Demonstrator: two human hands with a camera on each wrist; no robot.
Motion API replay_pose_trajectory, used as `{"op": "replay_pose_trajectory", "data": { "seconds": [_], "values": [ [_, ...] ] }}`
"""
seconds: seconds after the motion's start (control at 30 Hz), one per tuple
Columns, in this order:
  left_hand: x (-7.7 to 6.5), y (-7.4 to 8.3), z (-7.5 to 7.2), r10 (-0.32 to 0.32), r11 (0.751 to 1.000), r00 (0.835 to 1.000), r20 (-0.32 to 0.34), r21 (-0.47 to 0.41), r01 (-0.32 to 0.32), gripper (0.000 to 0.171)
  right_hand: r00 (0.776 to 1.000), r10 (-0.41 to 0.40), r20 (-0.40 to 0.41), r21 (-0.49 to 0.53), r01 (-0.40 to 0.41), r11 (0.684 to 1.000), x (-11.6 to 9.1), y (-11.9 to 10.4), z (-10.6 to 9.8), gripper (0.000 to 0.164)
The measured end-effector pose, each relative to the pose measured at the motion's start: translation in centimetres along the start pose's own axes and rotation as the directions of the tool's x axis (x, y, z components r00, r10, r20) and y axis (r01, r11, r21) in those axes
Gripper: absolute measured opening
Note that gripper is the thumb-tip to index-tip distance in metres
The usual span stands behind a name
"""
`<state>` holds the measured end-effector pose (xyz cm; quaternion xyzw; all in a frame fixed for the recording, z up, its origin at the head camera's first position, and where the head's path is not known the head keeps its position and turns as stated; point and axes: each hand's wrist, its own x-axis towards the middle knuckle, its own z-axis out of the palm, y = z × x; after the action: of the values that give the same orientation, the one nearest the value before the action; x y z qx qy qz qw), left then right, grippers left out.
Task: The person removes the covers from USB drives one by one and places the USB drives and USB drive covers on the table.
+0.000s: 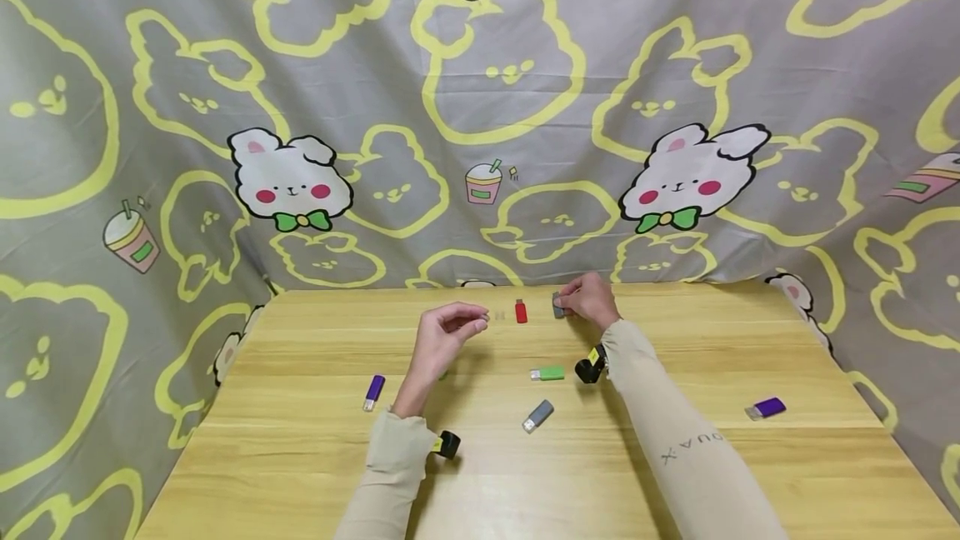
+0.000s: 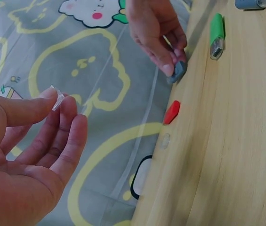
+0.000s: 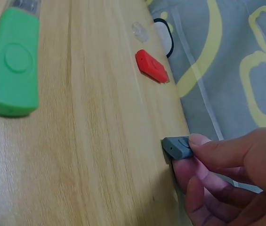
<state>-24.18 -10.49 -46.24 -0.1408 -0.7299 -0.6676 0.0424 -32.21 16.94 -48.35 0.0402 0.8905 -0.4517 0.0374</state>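
Observation:
Near the table's back edge, my right hand (image 1: 590, 300) pinches a grey USB flash drive (image 3: 176, 147) between thumb and fingers, low over the wood. My left hand (image 1: 446, 340) holds a small clear plastic cap (image 2: 58, 98) by thumb and fingertips, raised in front of the curtain in the left wrist view. Between the two hands lies a red USB flash drive (image 1: 521, 312) with its metal plug bare. Beside it on the table is another clear cap (image 3: 140, 32).
Nearer on the wooden table (image 1: 300, 457) lie a green flash drive (image 1: 549, 373) and a second grey one (image 1: 537, 416), both capped. Purple drives lie left (image 1: 374, 392) and right (image 1: 766, 408). Something green is mostly hidden by my left wrist. A patterned curtain (image 1: 390, 90) hangs behind.

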Motion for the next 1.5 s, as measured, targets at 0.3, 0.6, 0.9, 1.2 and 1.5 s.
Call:
{"op": "replay_pose_trajectory", "data": {
  "seconds": [0.3, 0.6, 0.9, 1.2, 1.5],
  "values": [
    [0.0, 0.2, 0.0, -0.004, 1.0, 1.0, -0.005, 0.004, 0.004, 0.014, 1.0, -0.01, -0.019, -0.115, 0.008, 0.993, 0.2, 0.0, 0.1, 0.013],
    [0.1, 0.2, 0.1, 0.013, 1.0, 1.0, 0.004, 0.009, -0.013, 0.015, 0.997, -0.061, -0.048, -0.191, 0.05, 0.98, 0.1, -0.2, 0.0, 0.013],
    [0.1, -0.1, 0.7, 0.029, 0.999, 0.999, 0.021, 0.034, -0.029, 0.014, 0.983, -0.162, -0.092, -0.11, 0.152, 0.982, -2.0, -0.8, -1.6, 0.019],
    [0.2, -0.4, 1.8, 0.058, 0.998, 0.997, 0.048, 0.011, -0.058, 0.015, 0.963, -0.22, -0.157, -0.024, 0.219, 0.976, -5.8, 0.2, -2.0, 0.027],
    [-0.5, -0.9, 2.4, 0.008, 0.999, 0.998, 0.058, 0.045, -0.01, 0.014, 0.954, -0.229, -0.194, 0.01, 0.236, 0.972, -8.7, 1.5, -2.3, 0.024]
  ]
}}
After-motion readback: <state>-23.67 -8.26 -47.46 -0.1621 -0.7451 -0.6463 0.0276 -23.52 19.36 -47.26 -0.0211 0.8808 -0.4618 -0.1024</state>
